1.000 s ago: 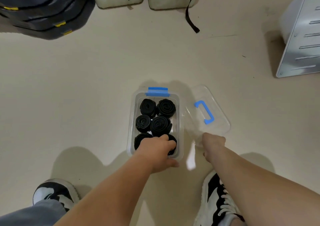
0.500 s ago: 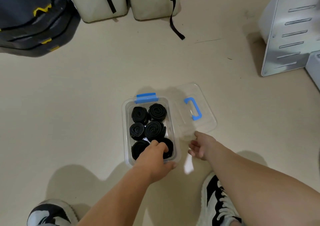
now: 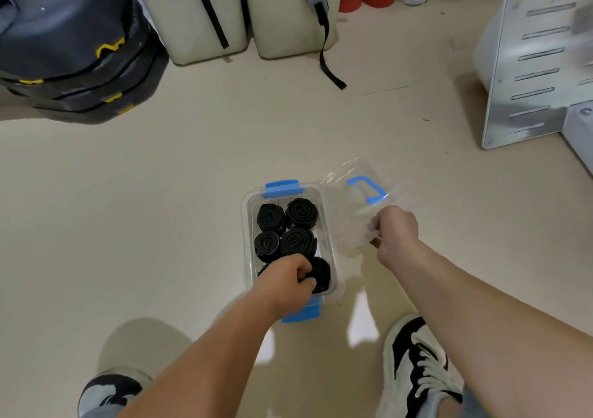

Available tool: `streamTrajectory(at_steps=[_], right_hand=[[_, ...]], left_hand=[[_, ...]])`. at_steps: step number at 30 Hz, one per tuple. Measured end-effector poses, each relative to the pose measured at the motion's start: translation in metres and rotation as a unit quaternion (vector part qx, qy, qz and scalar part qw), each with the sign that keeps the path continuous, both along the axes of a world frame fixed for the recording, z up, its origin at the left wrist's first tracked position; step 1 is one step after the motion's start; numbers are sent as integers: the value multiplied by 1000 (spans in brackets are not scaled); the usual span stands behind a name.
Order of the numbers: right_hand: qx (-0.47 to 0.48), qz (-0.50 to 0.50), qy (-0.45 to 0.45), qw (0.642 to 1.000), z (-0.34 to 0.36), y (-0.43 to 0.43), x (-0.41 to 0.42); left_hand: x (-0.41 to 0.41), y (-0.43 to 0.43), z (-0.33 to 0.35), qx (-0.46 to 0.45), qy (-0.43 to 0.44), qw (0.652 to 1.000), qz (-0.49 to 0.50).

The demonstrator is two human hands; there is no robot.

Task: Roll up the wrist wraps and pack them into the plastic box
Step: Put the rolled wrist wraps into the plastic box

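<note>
Beige floor, dark stacked bags [image 3: 73, 48] far left, cream containers [image 3: 192, 10] with black straps behind, left shoe [image 3: 109, 388] at bottom. Centre: clear plastic box [image 3: 246, 225] sits on the floor with blue latches at the far and near ends and is open on top. Black wrist wraps [image 3: 301, 214] are rolled and packed inside in two columns; four rolls show fully, one at near right shows partly, and the near-left one is mostly hidden. Left hand [image 3: 285, 278] stays on the near row as in the earlier frames, fingers curled down onto a roll, apparently gripping or tucking it in. Just right of the box: the clear lid [image 3: 349, 215] with blue handle [image 3: 367, 190], which lay flat on the floor a second ago, is now off the floor, tilted and motion-blurred. Right hand [image 3: 396, 231] was reaching for it before and now pinches its near edge, fingers closed on the plastic. Judgement: packing looks finished and the step has switched to closing; the left hand has to clear the box before the lid goes on. Right shoe [image 3: 417, 363] below, slotted metal panel [image 3: 526, 74] far right.
</note>
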State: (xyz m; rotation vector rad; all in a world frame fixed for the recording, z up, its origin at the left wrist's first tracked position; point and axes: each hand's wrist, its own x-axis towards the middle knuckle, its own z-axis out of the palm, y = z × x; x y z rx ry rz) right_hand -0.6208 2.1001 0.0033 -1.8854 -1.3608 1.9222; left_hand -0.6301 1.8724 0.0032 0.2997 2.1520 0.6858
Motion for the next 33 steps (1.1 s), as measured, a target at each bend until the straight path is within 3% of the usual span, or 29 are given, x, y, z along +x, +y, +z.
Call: streamTrajectory(at_steps=[2,4,8,11,14,15,18,20,21,22,25,27,33], right_hand=[[96,106,48,989,25,-17,-3],[223,251,72,939,46,-39,1],[462,493,85,732,50,-80,20],[520,557,129,635,34,-102,39],[541,633,118,541,20,-116,54],[540,658,105,515,17,-116,56],[527,701,56,477,15,-109,57],[501,739,9,450,14,-103,55],[478,754,-24,449,14,-101,55],[449,757,-56,472,13,-100,55],[366,674,-62,639,9,-100,53],[321,632,-36,704,5,-98,48],[308,645,-67,696,1,-87,32]], left_hand=[[-3,-4,11,31,7,998,58],[-6,-6,26,67,17,989,131],[-13,-11,66,155,-79,924,340],[-15,-23,84,192,-117,886,406],[-17,-39,85,191,-106,852,475],[-16,-44,82,179,-98,857,474],[-6,-60,61,92,-44,933,345],[1,-68,44,25,-15,960,279],[3,-71,37,-8,-6,965,261],[5,-72,34,-39,2,969,243],[9,-71,28,-94,48,974,201],[10,-65,25,-121,80,973,179],[8,-58,21,-228,93,966,83]])
